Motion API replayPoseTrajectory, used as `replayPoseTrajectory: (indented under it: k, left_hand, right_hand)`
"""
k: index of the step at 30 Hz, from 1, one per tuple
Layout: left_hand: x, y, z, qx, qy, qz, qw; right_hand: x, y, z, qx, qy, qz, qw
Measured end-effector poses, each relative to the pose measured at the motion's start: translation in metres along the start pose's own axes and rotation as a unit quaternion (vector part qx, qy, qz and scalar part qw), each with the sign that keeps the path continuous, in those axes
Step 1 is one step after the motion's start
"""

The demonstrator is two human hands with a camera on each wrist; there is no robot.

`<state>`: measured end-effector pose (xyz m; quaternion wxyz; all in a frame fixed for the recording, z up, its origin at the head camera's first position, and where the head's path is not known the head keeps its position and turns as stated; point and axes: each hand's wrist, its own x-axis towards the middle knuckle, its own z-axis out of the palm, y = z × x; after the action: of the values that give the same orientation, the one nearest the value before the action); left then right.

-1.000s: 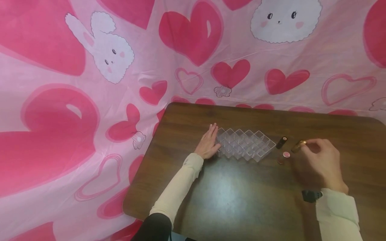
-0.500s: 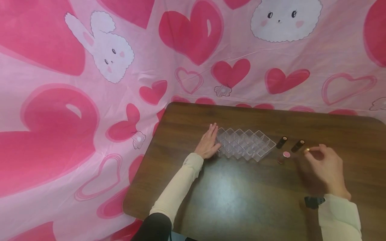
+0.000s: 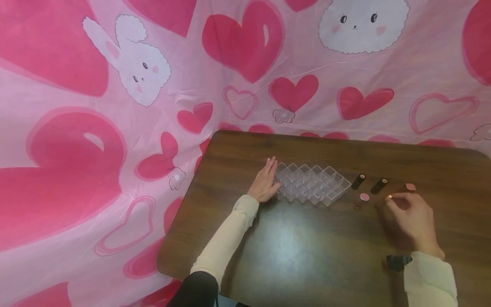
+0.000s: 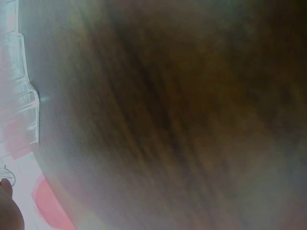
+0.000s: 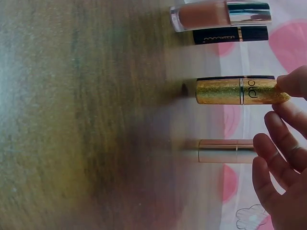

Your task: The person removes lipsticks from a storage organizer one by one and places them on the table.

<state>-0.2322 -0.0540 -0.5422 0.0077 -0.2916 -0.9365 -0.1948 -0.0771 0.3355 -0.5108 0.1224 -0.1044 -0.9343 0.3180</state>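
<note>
My left hand (image 3: 264, 182) rests with extended fingers against the left end of a clear organizer (image 3: 307, 183) with diamond-shaped compartments. Between thumb and index finger, my right hand (image 3: 414, 215) pinches the top of a glittery gold lipstick (image 5: 218, 92), held upright right of the organizer. A black lipstick (image 3: 379, 186) stands just behind it, and a second black lipstick (image 3: 358, 181) is close to the organizer's right end. In front of that stands a tube of lip gloss (image 5: 204, 17) with a shiny cap. A rose-gold lipstick (image 5: 225, 151) is behind my right fingers, partly hidden.
Everything stands on a brown wooden table (image 3: 284, 251) with rounded corners. A pink cloth (image 3: 245, 64) with hearts and rabbit faces hangs behind the table and along its left side.
My right hand has drawn the gold lipstick away from the black one, rightward and then nearer to me. The rose-gold lipstick has come into sight behind it. My left hand has stayed still.
</note>
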Motion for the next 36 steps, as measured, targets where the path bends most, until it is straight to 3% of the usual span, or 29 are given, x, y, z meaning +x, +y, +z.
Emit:
replayPoseTrajectory:
  k: [36]
  left_hand:
    - [-0.0013,0.0008,-0.0021,-0.002,0.002,0.006,1.0]
  right_hand:
    - [-0.0072,0.0037,0.0062,-0.007,-0.009,0.0,0.9999]
